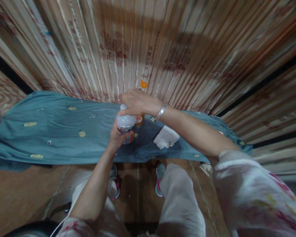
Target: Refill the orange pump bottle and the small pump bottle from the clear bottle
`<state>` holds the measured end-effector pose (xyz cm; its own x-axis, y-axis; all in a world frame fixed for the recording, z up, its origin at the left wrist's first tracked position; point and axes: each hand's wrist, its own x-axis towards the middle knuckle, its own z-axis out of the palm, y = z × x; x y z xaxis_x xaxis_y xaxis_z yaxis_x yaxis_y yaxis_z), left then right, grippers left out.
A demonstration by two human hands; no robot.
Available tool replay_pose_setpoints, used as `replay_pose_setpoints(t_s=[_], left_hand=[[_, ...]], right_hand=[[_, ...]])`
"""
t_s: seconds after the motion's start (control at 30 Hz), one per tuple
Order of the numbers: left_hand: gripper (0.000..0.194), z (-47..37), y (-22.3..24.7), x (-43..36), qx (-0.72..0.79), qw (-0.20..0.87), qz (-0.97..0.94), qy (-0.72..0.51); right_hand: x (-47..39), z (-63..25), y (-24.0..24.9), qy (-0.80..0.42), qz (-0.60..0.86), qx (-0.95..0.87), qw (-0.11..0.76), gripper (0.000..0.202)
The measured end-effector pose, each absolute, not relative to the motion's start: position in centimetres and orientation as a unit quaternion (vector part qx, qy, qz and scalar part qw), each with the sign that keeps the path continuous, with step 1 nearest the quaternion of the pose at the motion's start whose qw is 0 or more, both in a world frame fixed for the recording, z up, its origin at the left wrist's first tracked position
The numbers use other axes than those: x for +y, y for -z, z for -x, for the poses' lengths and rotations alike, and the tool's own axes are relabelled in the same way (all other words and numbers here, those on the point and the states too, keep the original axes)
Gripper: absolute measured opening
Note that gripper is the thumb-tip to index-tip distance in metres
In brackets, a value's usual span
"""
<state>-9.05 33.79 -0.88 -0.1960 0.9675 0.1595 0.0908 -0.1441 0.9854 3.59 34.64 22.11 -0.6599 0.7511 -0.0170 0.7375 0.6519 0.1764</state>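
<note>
Sleeve (259, 197) is at lower right; near centre, left fingers (116, 135) hold the bottle (126, 121), right fingers (123, 112) its top.

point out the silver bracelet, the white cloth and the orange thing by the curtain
silver bracelet (160, 113), head view, front of the band
white cloth (166, 137), head view, middle of its top side
orange thing (143, 84), head view, its middle

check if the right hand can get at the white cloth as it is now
Probably yes: the white cloth lies uncovered on the teal sheet, close by the right forearm, though the right hand is busy at the bottle.
</note>
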Motion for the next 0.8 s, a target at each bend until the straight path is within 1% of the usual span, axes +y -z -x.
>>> replay_pose_setpoints(t_s=[0.07,0.13,0.27,0.37,0.53,0.67,0.8], left_hand=[[0.092,9.1,0.9,33.8,0.527,0.381,-0.506,-0.567],[0.092,9.1,0.9,33.9,0.525,0.377,-0.508,-0.569],[0.088,9.0,0.9,34.0,0.509,0.38,-0.516,-0.575],[0.086,9.0,0.9,34.0,0.521,0.378,-0.511,-0.57],[0.089,9.1,0.8,34.0,0.533,0.372,-0.517,-0.557],[0.089,9.2,0.8,34.2,0.53,0.371,-0.529,-0.55],[0.091,9.3,1.2,34.5,0.529,0.358,-0.535,-0.553]], right_hand=[[34.8,-3.4,-21.6,-0.093,-0.418,0.903,0.029,0.048],[35.0,-3.3,-21.3,-0.104,-0.413,0.905,0.023,0.043],[35.0,-3.3,-21.4,-0.097,-0.403,0.909,0.046,0.036],[34.6,-3.4,-21.8,-0.085,-0.409,0.907,0.054,0.039],[34.5,-3.5,-21.2,-0.096,-0.424,0.901,0.004,0.048],[34.8,-3.5,-20.8,-0.097,-0.416,0.904,0.001,0.035],[34.7,-3.5,-21.1,-0.088,-0.393,0.915,0.011,0.033]])
